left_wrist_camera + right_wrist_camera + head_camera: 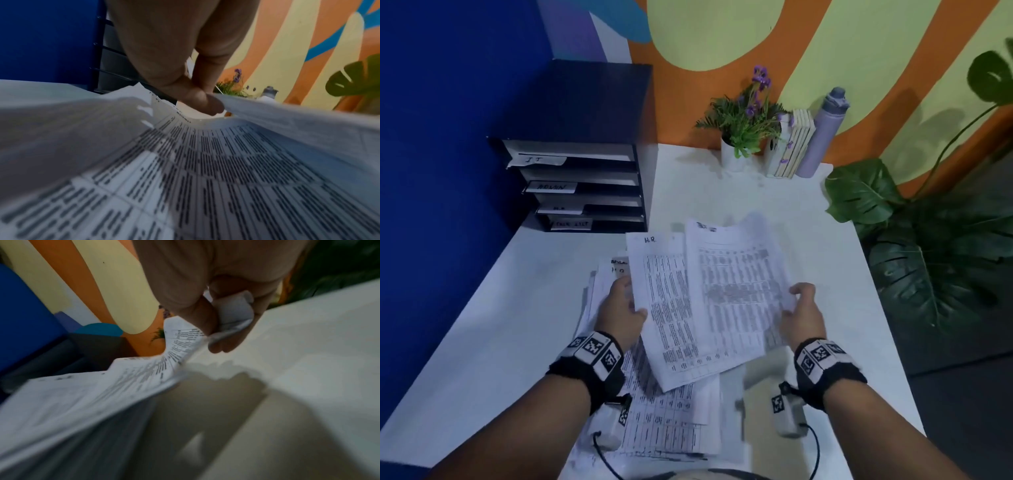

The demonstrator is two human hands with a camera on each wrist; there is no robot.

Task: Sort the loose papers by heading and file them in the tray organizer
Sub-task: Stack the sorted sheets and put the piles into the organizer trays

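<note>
while both hands hold sheets lifted above the counter (808, 219), the step in hand reads as separating papers by heading before filing

item: h.r. sheet (664, 308), pinched at its left edge by the left hand (621, 308), thumb on top. heading "h.r." legible at the far end; long axis runs away from the person, leaning a little left, heading end toward the tray organizer (582, 186)

item: second sheet (739, 284), right edge gripped by the right hand (803, 311), fingers curled round crumpled paper in the wrist view. it overlaps the h.r. sheet; heading blurred, cannot be read. long axis roughly parallel

item: loose pile (671, 411), flat on the counter beneath the hands, near edge toward the person

item: tray organizer, far left against the blue wall, four labelled slots; "it" on top, an "h.r." label third down, others hard to read

handling note, as judgement: slide the sheets apart sideways rather than pulling, loosen the right grip to avoid creasing, read the blurred heading first, then feed the h.r. sheet heading-first and flat into the matching slot
</note>
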